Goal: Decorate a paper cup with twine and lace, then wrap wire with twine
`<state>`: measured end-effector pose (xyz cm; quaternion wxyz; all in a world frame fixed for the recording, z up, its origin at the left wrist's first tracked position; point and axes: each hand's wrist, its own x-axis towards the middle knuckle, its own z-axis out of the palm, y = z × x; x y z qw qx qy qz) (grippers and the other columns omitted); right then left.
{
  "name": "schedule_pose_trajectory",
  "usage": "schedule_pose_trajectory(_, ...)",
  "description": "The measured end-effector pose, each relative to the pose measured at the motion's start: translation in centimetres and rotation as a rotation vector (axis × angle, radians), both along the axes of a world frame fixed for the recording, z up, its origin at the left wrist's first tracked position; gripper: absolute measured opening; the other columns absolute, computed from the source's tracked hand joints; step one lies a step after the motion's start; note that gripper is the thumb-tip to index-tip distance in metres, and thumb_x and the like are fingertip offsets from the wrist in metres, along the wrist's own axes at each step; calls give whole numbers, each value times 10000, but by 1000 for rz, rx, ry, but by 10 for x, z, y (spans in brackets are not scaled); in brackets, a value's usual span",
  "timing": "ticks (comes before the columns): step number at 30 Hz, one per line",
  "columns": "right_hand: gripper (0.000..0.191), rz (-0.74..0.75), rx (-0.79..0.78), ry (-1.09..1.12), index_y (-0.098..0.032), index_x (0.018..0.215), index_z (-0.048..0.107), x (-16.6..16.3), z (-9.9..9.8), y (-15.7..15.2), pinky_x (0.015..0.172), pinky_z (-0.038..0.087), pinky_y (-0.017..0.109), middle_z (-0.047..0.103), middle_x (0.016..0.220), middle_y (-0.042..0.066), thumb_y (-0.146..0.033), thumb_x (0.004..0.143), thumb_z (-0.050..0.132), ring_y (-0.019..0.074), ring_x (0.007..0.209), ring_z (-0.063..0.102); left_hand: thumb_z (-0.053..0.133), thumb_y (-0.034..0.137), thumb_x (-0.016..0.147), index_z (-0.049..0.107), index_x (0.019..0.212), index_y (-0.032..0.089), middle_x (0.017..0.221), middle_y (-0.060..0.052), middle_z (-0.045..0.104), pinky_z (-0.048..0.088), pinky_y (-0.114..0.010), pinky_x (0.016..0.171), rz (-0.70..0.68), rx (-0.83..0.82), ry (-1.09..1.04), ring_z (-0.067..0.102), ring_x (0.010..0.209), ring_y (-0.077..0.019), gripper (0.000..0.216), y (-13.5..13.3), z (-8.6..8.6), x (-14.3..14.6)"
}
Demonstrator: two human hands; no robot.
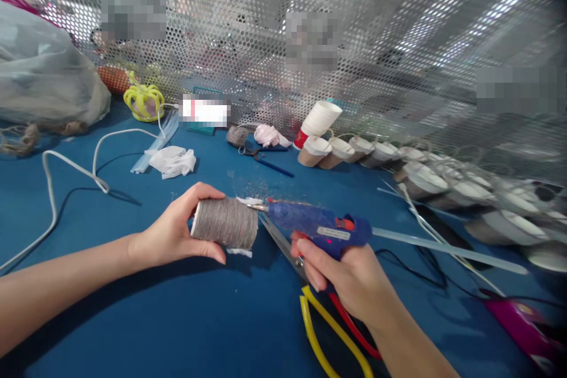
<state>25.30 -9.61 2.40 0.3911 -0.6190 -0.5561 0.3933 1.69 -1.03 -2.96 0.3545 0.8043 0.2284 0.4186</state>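
My left hand (177,227) is wrapped round a cup covered in grey cord (227,223), which lies on its side in the air over the blue table. Scraps of white material stick out at the cup's right end. In my right hand (343,266) is a blue hot glue gun (310,221), its fingers curled at the trigger. The metal nozzle points left and meets the upper right edge of the cup, or is very near it. A clear glue stick (452,248) juts from the gun's back. Scissors (336,336) with yellow and red handles lie under my right hand.
Several cord-wrapped cups (425,180) line the right side, by a stack of paper cups (322,118). Blue-handled pliers (270,165), white crumpled material (172,161) and glue sticks (155,144) lie behind. A white cable (51,189) crosses the left; a perforated metal screen (248,29) stands behind.
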Motion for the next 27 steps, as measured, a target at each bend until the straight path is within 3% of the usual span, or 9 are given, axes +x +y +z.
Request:
schedule_pose_trajectory(20,338,-17,-61,-68,-193,522,499,3,4,-2,426,362,246,396,369,-62,-422,760,570,84,360,381,737,441,569,404,1098,227,985,-53,517,457,-268,708,2,-34,-17,529,827,-170,661,0,0,1)
schedule_pose_trajectory(27,308,18,-53,-15,-179,577,534,5,2,1,415,344,240,405,375,-63,-421,763,573,78,353,380,745,452,550,413,1093,220,991,-60,520,453,-281,724,8,6,8,526,852,-185,678,0,2,1)
